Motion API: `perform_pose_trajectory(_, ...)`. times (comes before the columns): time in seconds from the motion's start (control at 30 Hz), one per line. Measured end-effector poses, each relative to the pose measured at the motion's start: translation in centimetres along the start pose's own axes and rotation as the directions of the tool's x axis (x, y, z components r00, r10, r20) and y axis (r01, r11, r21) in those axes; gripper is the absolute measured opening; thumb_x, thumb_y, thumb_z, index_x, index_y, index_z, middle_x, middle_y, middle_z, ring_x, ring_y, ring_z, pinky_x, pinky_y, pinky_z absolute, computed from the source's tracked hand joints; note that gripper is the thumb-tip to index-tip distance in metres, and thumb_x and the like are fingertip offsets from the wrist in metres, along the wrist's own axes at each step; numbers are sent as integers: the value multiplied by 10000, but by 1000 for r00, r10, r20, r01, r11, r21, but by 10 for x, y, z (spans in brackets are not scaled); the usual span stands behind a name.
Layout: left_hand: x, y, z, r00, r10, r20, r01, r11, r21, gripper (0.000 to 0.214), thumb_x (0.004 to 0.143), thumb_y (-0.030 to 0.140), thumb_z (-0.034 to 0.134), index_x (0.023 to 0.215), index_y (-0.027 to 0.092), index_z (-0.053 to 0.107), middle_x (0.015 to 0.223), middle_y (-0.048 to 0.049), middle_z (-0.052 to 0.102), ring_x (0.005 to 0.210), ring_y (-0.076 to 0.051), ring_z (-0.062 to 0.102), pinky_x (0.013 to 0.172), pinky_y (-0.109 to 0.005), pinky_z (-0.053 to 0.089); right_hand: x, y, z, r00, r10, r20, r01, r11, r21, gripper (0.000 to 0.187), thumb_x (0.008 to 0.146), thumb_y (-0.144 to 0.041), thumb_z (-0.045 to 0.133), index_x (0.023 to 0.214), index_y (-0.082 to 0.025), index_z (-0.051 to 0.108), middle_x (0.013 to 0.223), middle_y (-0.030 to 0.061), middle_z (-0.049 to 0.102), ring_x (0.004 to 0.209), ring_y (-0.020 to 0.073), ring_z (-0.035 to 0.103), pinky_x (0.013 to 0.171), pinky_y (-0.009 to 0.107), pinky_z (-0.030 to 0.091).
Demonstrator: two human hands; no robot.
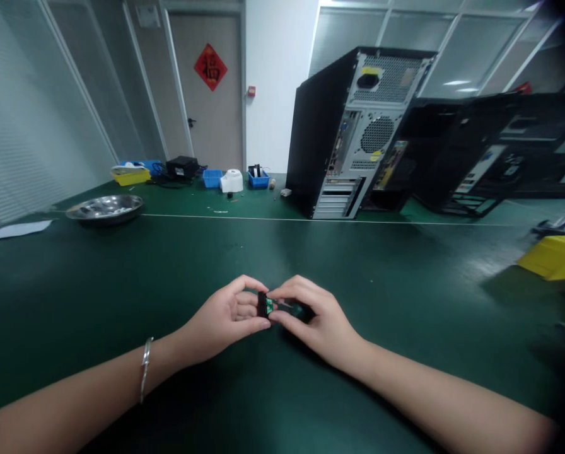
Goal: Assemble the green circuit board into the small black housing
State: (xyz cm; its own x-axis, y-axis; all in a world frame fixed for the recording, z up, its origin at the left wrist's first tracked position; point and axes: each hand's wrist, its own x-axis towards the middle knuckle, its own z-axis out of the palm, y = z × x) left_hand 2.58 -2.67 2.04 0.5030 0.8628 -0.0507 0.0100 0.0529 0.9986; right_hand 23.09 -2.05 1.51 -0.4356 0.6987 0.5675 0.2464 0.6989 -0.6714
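A small black part with a green circuit board (269,307) is between my two hands, above the green tabletop. My left hand (232,312) grips its dark side between thumb and fingers. From the other side my right hand (313,315) pinches it, thumb below and fingers above, with the fingertips of both hands almost touching. Something thin and grey runs from the board into my right palm; its kind is too small to tell.
A black computer tower (311,135) stands at the back, with more opened cases (481,145) to its right. At the back left are a metal bowl (105,210), a yellow bin (131,176) and a blue bin (212,179). Another yellow bin (554,257) is at far right.
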Motion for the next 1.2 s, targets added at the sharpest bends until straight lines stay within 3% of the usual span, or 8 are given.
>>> perform_pose_trajectory(0.43,1,-2,4,996,94,12,-93,993,-73,273,870,306,680,1012,156,502,923,-57,705,849,-160,687,800,-321,535,-6,-6,6,999,-29,-17,26,987,-158,172,906,-238,641,1067,-232,700,920,46,690,802,151,666,726,266,555)
perform_pose_trajectory(0.57,6,-2,-6,985,162,-63,-164,986,-19,236,888,276,647,1047,160,518,943,-72,707,876,-181,680,804,-330,521,-7,-4,5,997,-64,32,68,987,-149,318,925,-267,619,1242,-249,635,996,55,682,862,156,670,768,274,561)
perform_pose_trajectory(0.63,12,-1,-22,949,203,-241,-209,978,1,219,890,255,631,1057,161,525,969,-81,708,853,-179,679,810,-337,514,-7,-1,3,999,-33,29,37,992,-123,367,924,-258,617,1291,-250,602,1004,58,668,880,160,662,768,279,557)
perform_pose_trajectory(0.67,16,0,-32,902,212,-375,-230,973,-3,199,896,238,611,1061,162,530,975,-82,707,844,-174,677,810,-334,510,-6,0,3,1000,-15,21,17,993,-115,355,921,-248,617,1276,-245,612,995,60,663,881,163,658,767,284,555)
perform_pose_trajectory(0.77,24,-1,-64,678,163,-717,-296,953,-63,106,890,131,546,993,152,555,851,-44,688,760,-135,648,769,-288,490,-5,3,2,1000,21,19,-19,997,-77,253,910,-213,620,1158,-213,671,973,66,660,874,165,653,768,289,549)
perform_pose_trajectory(0.83,27,-2,-78,590,116,-799,-311,946,-93,124,873,76,520,966,145,564,782,-25,662,708,-118,622,740,-267,474,-5,3,2,999,32,40,-30,998,-51,195,905,-197,620,1086,-199,691,951,65,666,863,163,656,760,283,549)
perform_pose_trajectory(0.9,28,-2,-82,570,96,-816,-311,944,-106,138,866,60,514,961,140,574,721,-14,635,657,-109,591,691,-245,451,-4,3,2,997,29,67,-27,999,-39,157,906,-188,614,1037,-195,700,929,62,673,846,160,659,747,280,548)
perform_pose_trajectory(1.2,31,2,-70,614,37,-789,-254,955,-153,164,923,72,436,951,147,579,687,-9,571,596,-95,515,593,-208,383,-3,1,1,993,20,115,-16,999,-33,131,912,-168,588,958,-182,710,901,58,692,822,150,661,735,269,534)
